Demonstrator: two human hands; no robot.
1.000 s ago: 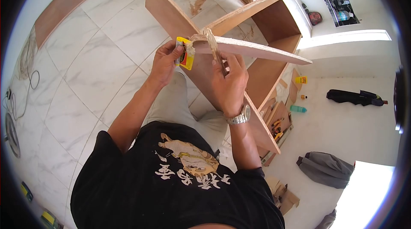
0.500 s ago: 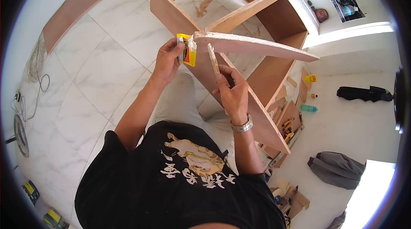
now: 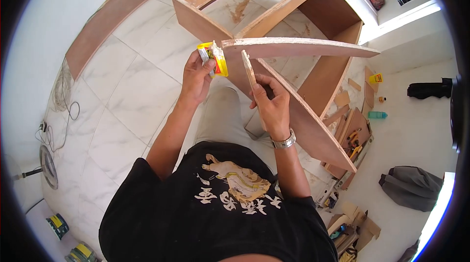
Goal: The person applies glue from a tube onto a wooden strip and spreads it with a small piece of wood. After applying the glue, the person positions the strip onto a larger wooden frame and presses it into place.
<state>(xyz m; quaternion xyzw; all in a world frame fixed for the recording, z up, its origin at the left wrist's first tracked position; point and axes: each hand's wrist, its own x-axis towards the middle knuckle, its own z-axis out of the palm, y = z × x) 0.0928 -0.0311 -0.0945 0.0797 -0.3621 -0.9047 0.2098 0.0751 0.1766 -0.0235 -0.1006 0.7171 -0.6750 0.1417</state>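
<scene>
My left hand (image 3: pixel 198 76) grips a small yellow container (image 3: pixel 213 59) with red and dark print, tilted, with whitish paste at its rim. In my right hand (image 3: pixel 271 103) is a thin wooden stick (image 3: pixel 249 70), its pale, coated tip pointing up. The stick is a short way right of the container, not touching it. Just beyond both stands a wooden frame of reddish-brown boards (image 3: pixel 203 21). A curved board (image 3: pixel 303 48) lies across it, its upper edge coated with whitish paste.
A long panel (image 3: pixel 105 27) leans at the upper left, near loose cables (image 3: pixel 63 125). On the right are a yellow cup (image 3: pixel 376 78), a teal bottle (image 3: pixel 377 114), wood scraps with tools (image 3: pixel 355 139) and a grey garment (image 3: pixel 411 188).
The view has shifted, so most of the room appears further right. The container in my left hand has tilted, and the stick in my right hand still points up.
</scene>
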